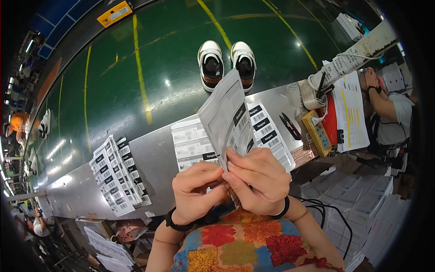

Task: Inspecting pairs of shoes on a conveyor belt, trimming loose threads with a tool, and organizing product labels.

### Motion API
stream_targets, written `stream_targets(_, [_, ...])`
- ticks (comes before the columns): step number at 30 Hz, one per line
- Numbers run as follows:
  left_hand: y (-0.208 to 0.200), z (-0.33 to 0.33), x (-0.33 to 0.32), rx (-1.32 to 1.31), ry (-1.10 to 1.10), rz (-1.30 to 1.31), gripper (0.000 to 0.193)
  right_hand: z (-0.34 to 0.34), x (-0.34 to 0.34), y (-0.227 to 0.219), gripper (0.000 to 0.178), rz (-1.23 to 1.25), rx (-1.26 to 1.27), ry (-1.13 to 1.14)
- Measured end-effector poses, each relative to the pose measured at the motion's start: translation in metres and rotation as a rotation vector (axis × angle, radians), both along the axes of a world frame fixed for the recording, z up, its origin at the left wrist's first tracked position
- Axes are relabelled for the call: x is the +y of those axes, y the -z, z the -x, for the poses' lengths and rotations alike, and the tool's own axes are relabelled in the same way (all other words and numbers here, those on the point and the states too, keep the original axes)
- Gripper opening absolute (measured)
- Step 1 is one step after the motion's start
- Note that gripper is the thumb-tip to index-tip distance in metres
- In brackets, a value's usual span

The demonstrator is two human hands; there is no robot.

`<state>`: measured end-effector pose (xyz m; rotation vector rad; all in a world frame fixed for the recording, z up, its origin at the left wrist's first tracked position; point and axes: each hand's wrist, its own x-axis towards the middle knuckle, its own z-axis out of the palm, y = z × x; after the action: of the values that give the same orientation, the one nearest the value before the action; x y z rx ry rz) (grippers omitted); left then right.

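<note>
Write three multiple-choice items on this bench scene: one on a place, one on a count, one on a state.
1. Where does the pair of shoes stand?
A. on the green floor beyond the metal table
B. on the table
C. on the white boxes

2. How many hands grip the label sheet?
A. none
B. one
C. two

3. How is the held sheet positioned?
A. flat on the table
B. raised above the table
C. rolled into a tube

Answers:
1 A, the shoes sit past the table's far edge on the floor.
2 C, the left hand and the right hand both pinch its lower end.
3 B, it stands up from the fingers, above the other sheets.
</note>
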<state>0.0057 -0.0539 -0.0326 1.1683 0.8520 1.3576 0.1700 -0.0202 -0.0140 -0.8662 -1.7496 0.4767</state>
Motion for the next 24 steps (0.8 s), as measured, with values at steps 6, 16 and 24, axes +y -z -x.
stream_targets(6, [0.0,0.002,0.002,0.077,0.014,-0.024,0.036,-0.001,-0.002,-0.002,0.023,0.029,0.034,0.001])
stream_targets(16, [-0.013,0.008,0.006,0.006,0.033,0.178,0.036,-0.013,0.008,-0.008,0.029,0.091,0.01,-0.017])
stream_targets(24, [-0.037,0.029,0.027,0.703,0.21,-0.111,0.035,-0.044,0.044,-0.051,0.034,-0.203,-0.848,-0.124])
